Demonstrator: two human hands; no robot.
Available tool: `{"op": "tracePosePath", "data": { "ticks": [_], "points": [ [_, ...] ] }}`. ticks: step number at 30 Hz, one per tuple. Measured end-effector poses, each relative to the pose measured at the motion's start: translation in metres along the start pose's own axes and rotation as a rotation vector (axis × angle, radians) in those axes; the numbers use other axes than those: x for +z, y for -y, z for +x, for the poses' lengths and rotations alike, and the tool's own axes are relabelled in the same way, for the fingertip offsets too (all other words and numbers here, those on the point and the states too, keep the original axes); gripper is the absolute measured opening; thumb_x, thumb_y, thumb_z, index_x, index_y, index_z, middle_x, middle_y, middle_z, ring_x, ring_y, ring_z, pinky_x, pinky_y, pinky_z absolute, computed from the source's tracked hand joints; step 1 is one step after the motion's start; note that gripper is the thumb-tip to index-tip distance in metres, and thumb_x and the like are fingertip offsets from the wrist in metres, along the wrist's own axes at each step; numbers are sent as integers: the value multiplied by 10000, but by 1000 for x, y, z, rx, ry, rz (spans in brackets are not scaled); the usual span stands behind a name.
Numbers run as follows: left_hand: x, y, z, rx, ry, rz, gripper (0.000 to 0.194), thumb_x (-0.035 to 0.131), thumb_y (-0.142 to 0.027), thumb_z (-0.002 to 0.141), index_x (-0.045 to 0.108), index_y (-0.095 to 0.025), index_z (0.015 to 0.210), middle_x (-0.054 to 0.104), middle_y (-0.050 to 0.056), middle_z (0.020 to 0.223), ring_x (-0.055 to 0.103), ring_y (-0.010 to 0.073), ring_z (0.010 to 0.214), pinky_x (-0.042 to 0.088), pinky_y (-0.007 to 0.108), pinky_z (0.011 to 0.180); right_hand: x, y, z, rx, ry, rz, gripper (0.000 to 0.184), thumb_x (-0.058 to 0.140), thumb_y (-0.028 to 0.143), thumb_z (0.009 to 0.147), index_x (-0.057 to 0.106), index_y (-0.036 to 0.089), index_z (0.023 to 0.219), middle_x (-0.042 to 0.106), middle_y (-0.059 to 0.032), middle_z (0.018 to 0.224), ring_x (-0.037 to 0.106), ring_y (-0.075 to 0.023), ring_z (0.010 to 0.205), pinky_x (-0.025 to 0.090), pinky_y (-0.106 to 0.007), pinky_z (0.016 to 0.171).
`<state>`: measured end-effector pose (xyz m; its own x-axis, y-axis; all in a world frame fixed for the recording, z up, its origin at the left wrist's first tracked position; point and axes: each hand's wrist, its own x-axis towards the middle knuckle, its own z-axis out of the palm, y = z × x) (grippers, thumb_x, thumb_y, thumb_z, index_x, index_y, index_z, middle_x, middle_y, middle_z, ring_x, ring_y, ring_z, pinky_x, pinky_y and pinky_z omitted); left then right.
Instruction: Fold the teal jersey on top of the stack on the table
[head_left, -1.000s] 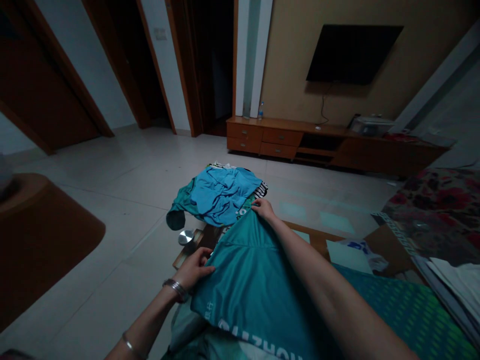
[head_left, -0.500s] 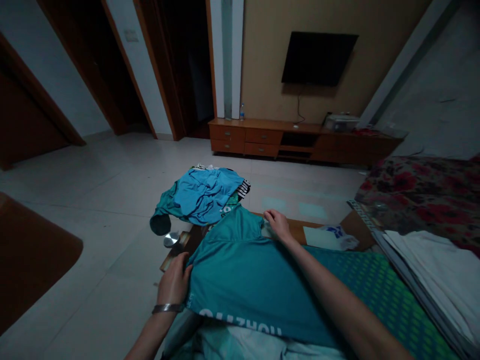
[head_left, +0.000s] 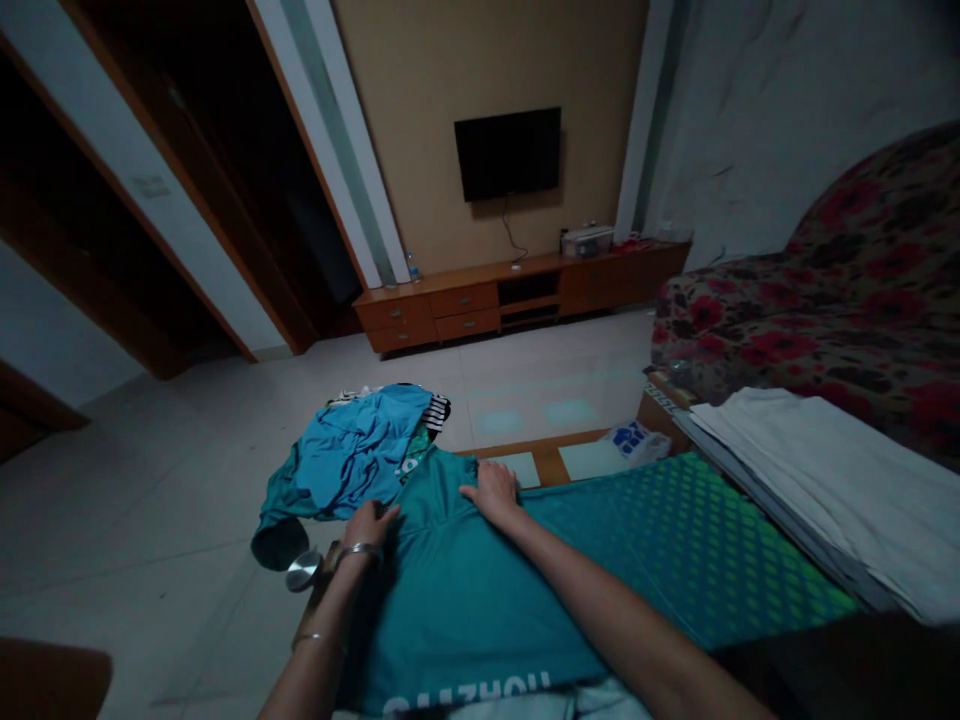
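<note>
Evidently the work is lying in the evenness of the cloth: the teal shirt (head_left: 465,590) is spreading across the low wooden table (head_left: 553,466), between a heap of clothes and a stack of pale cloth. The left hand (head_left: 366,525) is resting at its left edge, thumb toward the fabric, and the right hand (head_left: 493,490) is lying over its far edge, fingers bent; whether either is pinching cloth or merely pressing, I cannot tell. Light, flat pressure would probably be serving best here, with both edges being drawn equally so the soft creases near the shoulder are easing out rather than bunching. The shirt is looking thin, smooth and slightly sheeny, its white lettering (head_left: 469,693) running along the near side and a green dotted pattern (head_left: 727,540) filling the right end. Beyond the left hand, a light-blue garment (head_left: 360,435) is slumping in loose wrinkles, while the white cloth (head_left: 825,440) at right is lying flatter and looking thicker.
</note>
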<state>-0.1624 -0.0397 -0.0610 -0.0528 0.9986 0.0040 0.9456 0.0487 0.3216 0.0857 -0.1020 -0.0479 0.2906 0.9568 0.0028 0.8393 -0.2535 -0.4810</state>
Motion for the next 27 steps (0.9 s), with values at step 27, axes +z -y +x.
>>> {"op": "tracePosePath", "data": {
  "ticks": [27],
  "points": [
    [13, -15, -109, 942, 267, 130, 697, 481, -562, 863, 316, -244, 1461, 309, 130, 1519, 255, 304, 1411, 317, 557, 1094, 9, 52, 103, -165, 281, 115, 420, 840, 221, 561, 695, 125, 944, 695, -157, 1024, 627, -330, 1016, 461, -397, 867]
  ]
}}
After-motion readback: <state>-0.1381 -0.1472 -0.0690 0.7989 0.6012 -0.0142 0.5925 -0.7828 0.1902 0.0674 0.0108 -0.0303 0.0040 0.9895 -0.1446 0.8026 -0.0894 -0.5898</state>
